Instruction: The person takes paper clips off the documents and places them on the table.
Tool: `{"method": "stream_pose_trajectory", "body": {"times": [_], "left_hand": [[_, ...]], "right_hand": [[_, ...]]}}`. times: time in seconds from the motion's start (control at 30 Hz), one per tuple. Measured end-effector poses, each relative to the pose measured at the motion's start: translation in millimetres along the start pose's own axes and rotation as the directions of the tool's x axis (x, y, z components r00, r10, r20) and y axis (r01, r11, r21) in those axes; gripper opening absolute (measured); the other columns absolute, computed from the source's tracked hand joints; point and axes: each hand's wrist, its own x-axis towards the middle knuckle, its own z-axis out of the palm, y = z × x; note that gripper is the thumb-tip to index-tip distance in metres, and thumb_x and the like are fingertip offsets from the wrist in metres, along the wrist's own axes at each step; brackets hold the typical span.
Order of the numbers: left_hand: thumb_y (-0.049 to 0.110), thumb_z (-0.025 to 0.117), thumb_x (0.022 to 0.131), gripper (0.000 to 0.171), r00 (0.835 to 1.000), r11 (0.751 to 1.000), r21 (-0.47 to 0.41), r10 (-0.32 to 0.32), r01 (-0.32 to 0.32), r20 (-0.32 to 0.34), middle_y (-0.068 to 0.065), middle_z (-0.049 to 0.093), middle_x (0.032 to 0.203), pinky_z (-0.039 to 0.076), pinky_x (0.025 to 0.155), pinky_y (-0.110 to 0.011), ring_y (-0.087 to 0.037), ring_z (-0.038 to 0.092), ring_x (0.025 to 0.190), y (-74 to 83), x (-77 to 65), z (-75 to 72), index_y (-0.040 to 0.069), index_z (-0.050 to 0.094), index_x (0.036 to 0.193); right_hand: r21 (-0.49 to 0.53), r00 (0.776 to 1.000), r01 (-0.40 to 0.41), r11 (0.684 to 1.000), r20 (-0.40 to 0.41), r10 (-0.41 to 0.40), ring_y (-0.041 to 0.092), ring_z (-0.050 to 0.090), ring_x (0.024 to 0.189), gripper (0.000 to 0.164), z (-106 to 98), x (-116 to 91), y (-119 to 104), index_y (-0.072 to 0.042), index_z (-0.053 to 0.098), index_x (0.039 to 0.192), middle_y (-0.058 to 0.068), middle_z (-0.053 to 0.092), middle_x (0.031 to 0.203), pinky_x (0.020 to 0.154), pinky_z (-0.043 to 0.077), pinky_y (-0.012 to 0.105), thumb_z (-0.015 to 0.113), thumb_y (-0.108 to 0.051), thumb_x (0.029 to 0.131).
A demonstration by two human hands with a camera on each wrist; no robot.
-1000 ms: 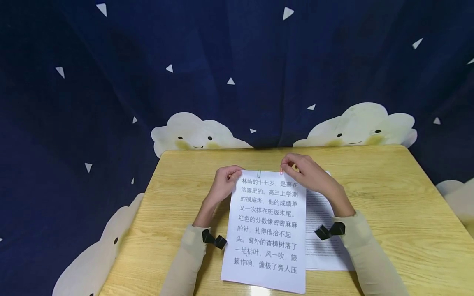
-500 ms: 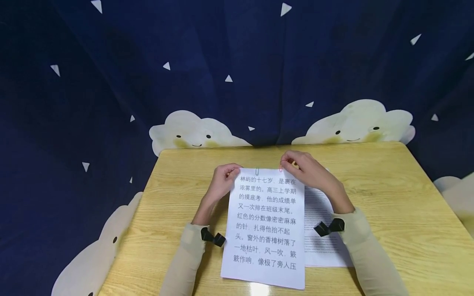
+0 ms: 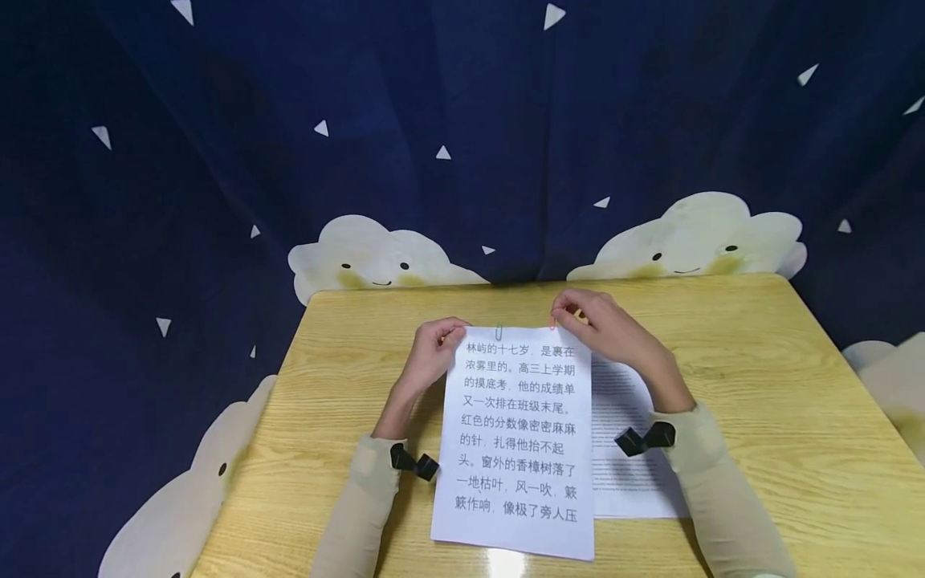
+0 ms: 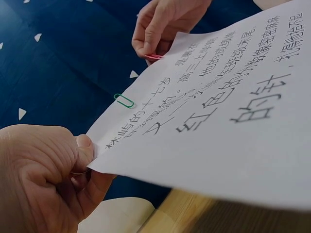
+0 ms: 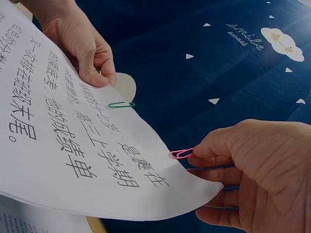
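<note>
Held up off the table is a sheaf of white paper (image 3: 516, 449) printed with large Chinese characters. My left hand (image 3: 432, 349) pinches its top left corner between thumb and fingers. At the top right, my right hand (image 3: 600, 325) pinches a pink paper clip (image 5: 181, 154) by its outer end, while the clip's other end overlaps the paper's edge. In the right wrist view the other fingers (image 5: 218, 216) of that hand lie behind the sheet's corner. A green paper clip (image 4: 124, 101) sits on the top edge between the hands.
Under the held paper, to the right, another printed sheet (image 3: 625, 449) in small type lies on the wooden table (image 3: 759, 385). Behind the table hangs a dark blue curtain (image 3: 405, 96) with white triangles and clouds. A small black device (image 3: 645, 439) is strapped to each wrist.
The pink paper clip and my right hand have shifted slightly right along the top edge, away from the green clip. My left hand keeps its grip on the corner. The head view has moved slightly.
</note>
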Motion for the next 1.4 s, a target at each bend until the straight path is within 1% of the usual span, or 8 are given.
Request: {"method": "stream_pose_trajectory", "body": {"times": [0.2,0.33,0.53,0.73,0.97,1.1,1.2,1.4], "left_hand": [[0.003,0.057,0.106,0.021,1.0,1.0,0.011,-0.003,0.003,-0.002,-0.014,0.076,0.092,0.043,0.052,-0.023,-0.015,0.06,0.061,-0.5,0.2,-1.1,0.0,0.077,0.104],[0.004,0.056,0.107,0.021,1.0,1.0,0.01,-0.004,0.004,0.001,-0.015,0.076,0.092,0.043,0.052,-0.023,-0.016,0.06,0.061,-0.1,0.1,-1.1,0.0,0.077,0.104],[0.003,0.057,0.107,0.021,1.0,1.0,-0.002,-0.004,0.004,0.004,-0.015,0.076,0.092,0.044,0.052,-0.023,-0.017,0.061,0.061,-0.9,-0.6,-1.3,0.0,0.077,0.104],[0.004,0.057,0.107,0.021,1.0,1.0,0.003,-0.007,0.007,0.0,-0.014,0.076,0.092,0.045,0.052,-0.023,-0.016,0.062,0.061,-0.6,0.1,-0.9,0.0,0.077,0.104],[0.004,0.057,0.106,0.021,1.0,1.0,0.011,0.004,-0.004,-0.005,-0.014,0.075,0.091,0.045,0.053,-0.024,-0.015,0.061,0.062,-1.6,0.3,-1.1,0.0,0.077,0.104],[0.004,0.057,0.106,0.02,1.0,1.0,0.016,0.006,-0.005,-0.009,-0.013,0.075,0.091,0.044,0.053,-0.024,-0.015,0.06,0.061,-1.9,0.3,-1.1,0.001,0.077,0.104],[0.004,0.057,0.107,0.021,1.0,1.0,0.018,0.0,0.0,-0.012,-0.013,0.075,0.091,0.044,0.053,-0.023,-0.016,0.06,0.061,-2.2,0.5,-1.3,0.001,0.077,0.104],[0.004,0.058,0.106,0.02,1.0,1.0,0.02,-0.003,0.004,-0.017,-0.014,0.075,0.093,0.045,0.055,-0.023,-0.016,0.061,0.064,-2.6,0.7,-2.9,0.001,0.078,0.105]], "right_hand": [[-0.001,1.0,-0.007,1.0,-0.001,0.007,0.017,0.063,0.089,0.012,-3,0,2,-0.014,0.068,0.098,0.002,0.07,0.094,0.075,0.049,0.035,0.061,-0.016,0.107],[-0.005,1.0,-0.011,1.0,-0.005,0.011,0.017,0.063,0.09,0.012,-5,-1,3,-0.014,0.068,0.098,0.0,0.07,0.094,0.075,0.049,0.034,0.061,-0.016,0.107],[-0.013,1.0,-0.027,1.0,-0.006,0.027,0.02,0.065,0.092,0.011,-6,-1,4,-0.011,0.069,0.101,0.007,0.071,0.096,0.077,0.049,0.037,0.061,-0.015,0.107],[-0.029,1.0,-0.023,0.999,-0.014,0.023,0.019,0.064,0.091,0.012,-8,-3,7,-0.011,0.068,0.1,0.003,0.071,0.094,0.077,0.049,0.036,0.059,-0.015,0.107],[-0.027,0.999,-0.037,0.999,-0.012,0.037,0.02,0.063,0.088,0.013,-11,-3,9,-0.01,0.068,0.101,0.008,0.071,0.094,0.076,0.049,0.037,0.059,-0.015,0.108],[-0.032,0.999,-0.039,0.999,-0.016,0.038,0.02,0.059,0.08,0.013,-14,-5,11,-0.011,0.068,0.1,0.002,0.069,0.091,0.071,0.047,0.034,0.059,-0.015,0.108],[-0.038,0.999,-0.028,0.999,-0.027,0.027,0.019,0.058,0.078,0.013,-16,-6,13,-0.012,0.068,0.098,-0.001,0.067,0.09,0.069,0.046,0.032,0.059,-0.015,0.107],[-0.034,0.999,-0.032,0.999,-0.029,0.031,0.02,0.057,0.078,0.014,-20,-7,15,-0.013,0.068,0.097,-0.001,0.068,0.091,0.071,0.049,0.031,0.059,-0.015,0.108]]}}
